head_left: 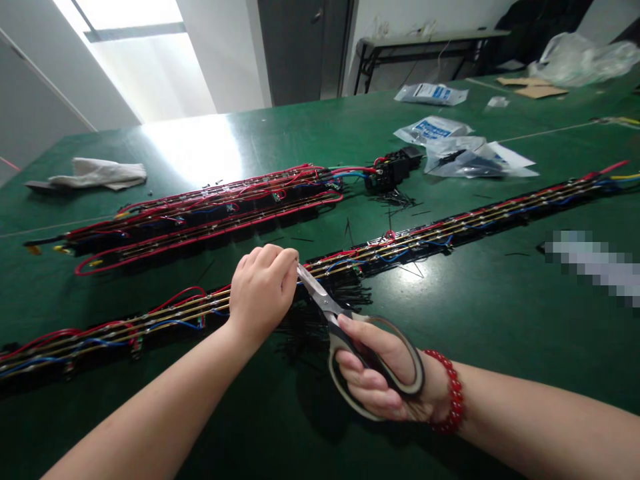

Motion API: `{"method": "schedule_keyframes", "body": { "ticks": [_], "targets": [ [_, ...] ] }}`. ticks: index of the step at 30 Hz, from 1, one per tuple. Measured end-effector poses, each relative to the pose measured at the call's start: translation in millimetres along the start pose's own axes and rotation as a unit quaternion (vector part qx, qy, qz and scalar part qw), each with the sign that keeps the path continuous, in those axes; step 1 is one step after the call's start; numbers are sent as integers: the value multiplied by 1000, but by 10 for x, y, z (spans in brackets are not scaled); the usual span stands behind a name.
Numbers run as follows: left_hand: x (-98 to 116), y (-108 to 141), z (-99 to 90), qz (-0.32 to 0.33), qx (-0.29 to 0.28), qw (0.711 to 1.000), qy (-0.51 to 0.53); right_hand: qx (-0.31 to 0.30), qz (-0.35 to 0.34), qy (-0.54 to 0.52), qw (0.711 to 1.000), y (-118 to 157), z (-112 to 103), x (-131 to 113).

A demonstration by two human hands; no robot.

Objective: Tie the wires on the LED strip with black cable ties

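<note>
My right hand (377,370) is closed around the handles of a pair of scissors (327,303). Its blades point up and left, with the tips at the fingers of my left hand (263,287). That left hand is closed in a fist over a long black strip (415,247) carrying brass-coloured rods and red and blue wires; what its fingers pinch is hidden. Beneath the blades lies a pile of thin black cut pieces (345,293), perhaps cable tie ends. A red bead bracelet (453,393) circles my right wrist.
Behind the strip lies a bundle of similar wired strips (215,207) with a black connector (393,173). Plastic packets (450,150) lie at the back right, a whitish cloth (105,173) at the back left. A blurred-out object (595,263) is at the right. All rest on the green table (500,333).
</note>
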State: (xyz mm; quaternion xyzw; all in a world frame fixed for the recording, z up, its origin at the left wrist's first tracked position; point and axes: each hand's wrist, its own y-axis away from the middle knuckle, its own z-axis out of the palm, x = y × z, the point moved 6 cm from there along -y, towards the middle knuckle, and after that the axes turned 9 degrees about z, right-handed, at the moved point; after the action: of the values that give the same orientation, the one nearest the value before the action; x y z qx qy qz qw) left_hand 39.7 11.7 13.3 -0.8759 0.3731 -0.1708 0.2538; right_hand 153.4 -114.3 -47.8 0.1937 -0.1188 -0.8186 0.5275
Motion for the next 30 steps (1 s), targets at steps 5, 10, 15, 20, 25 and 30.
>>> {"method": "schedule_keyframes", "body": {
  "ticks": [5, 10, 15, 20, 25, 30],
  "targets": [
    [-82, -2, -29, -55, 37, 996, 57, -47, -9, -1, 999, -35, 23, 110],
    [-220, 22, -14, -159, 49, 980, 109, -65, -141, -44, 987, 4, 42, -79],
    [-97, 6, 16, -79, 3, 997, 12, -12, -202, -50, 978, 77, 69, -183],
    [-1, -2, 109, -19, -92, 994, -56, -1, -194, -69, 978, 85, 70, -183],
    [2, -3, 139, -4, -108, 991, -81, 28, -186, -77, 979, 122, 65, -270],
    [3, 3, 153, 3, -104, 990, -95, 88, -161, -93, 979, 178, 102, -319]
  ]
}}
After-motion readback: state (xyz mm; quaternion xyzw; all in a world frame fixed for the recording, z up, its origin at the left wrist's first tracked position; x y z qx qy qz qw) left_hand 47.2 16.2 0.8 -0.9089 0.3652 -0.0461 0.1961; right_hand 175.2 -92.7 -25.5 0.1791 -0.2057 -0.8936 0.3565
